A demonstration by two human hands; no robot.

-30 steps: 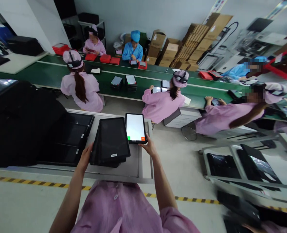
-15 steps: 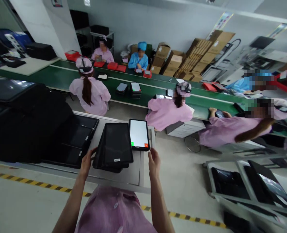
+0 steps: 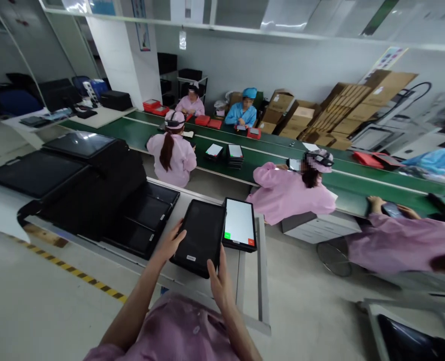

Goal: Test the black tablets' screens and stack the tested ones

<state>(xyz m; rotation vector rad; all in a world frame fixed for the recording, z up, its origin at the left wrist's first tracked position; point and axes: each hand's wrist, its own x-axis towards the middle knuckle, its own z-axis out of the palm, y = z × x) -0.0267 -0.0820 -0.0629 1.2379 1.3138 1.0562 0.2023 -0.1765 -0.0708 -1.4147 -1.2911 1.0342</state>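
Note:
A neat stack of black tablets (image 3: 202, 235) lies on the grey cart top, the uppermost one dark with a small white label on its near edge. My left hand (image 3: 172, 243) grips its left side, thumb over the edge. Against the near right corner, my right hand (image 3: 220, 281) presses with its thumb in front and its fingers along the side. How far the fingers reach underneath is hidden. Just right of the stack is a tablet with a lit white screen (image 3: 239, 220), showing a green and a red corner box; it rests on another dark layer.
Left of the stack, a black tray (image 3: 158, 218) holds more dark tablets, beside large black cases (image 3: 83, 188). The cart's metal rail (image 3: 263, 281) runs along the right. Beyond, co-workers in pink and blue sit at a green conveyor bench (image 3: 222, 175) with tablet piles.
The skewed tablets in the stack are now lined up. My right hand has moved from the lit tablet's corner to the stack's right side. The view has shifted.

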